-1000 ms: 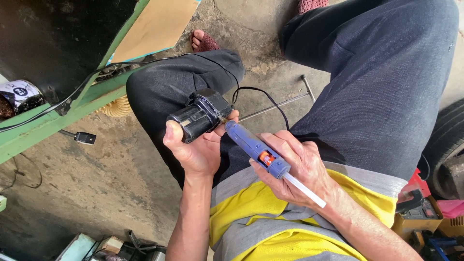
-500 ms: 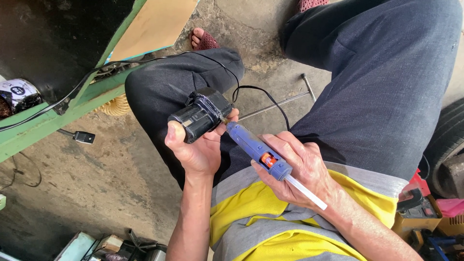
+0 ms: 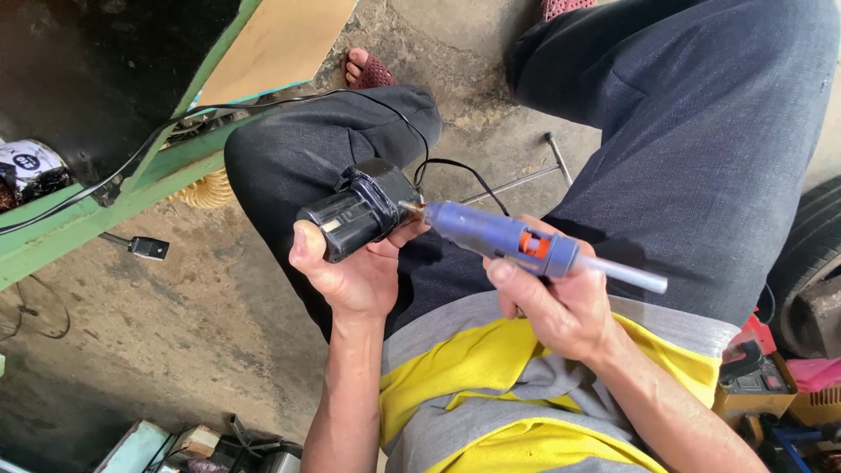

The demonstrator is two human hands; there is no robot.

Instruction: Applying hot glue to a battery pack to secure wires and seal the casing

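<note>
Hands, two: left hand [image 3: 350, 276] grips one black battery pack [image 3: 359, 210], right hand [image 3: 561, 307] grips one blue glue gun [image 3: 499, 236].

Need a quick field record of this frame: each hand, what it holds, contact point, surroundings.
left hand: grips a black blocky plastic battery pack
right hand: wrapped around a blue glue gun with an orange trigger
contact: glue gun's metal nozzle tip meets the battery pack's end
glue stick: pale rod, juts from the gun's rear
cord: black, trails away from the gun
setting: person seated over a concrete floor, green metal frame at left
</note>
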